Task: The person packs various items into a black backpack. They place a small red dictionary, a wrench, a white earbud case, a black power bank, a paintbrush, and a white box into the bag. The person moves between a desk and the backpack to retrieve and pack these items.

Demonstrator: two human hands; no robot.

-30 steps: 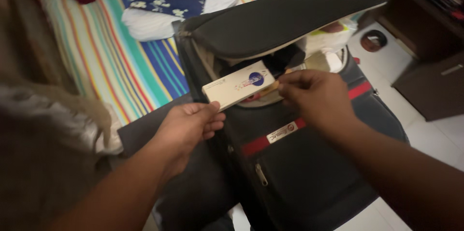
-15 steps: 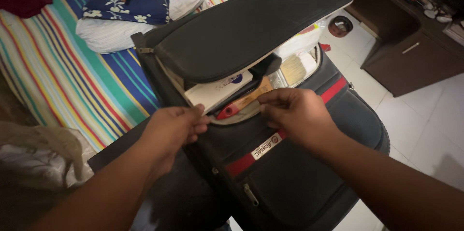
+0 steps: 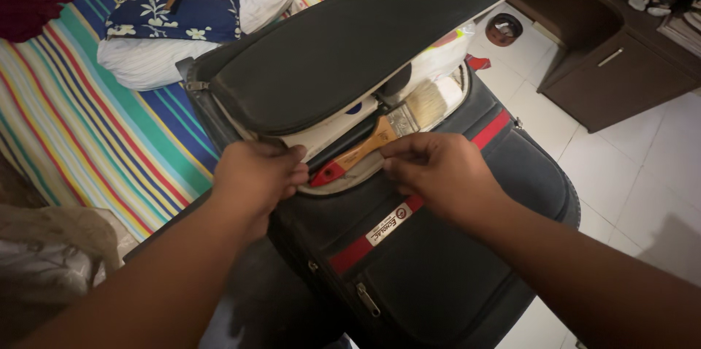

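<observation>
The left hand (image 3: 255, 177) pinches the edge of the dark suitcase (image 3: 409, 261) opening, while the right hand (image 3: 438, 174) grips the paintbrush (image 3: 380, 137) by its wooden handle. The brush lies in the opening beneath the half-raised lid (image 3: 328, 50). A white box (image 3: 328, 130) is largely hidden under that lid; the contents deeper inside cannot be made out.

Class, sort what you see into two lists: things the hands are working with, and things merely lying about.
In hand:
left hand
right hand
dark suitcase
paintbrush
white box

Lying about:
floral pillow
striped bedsheet
dark red cloth
wooden cabinet
</observation>
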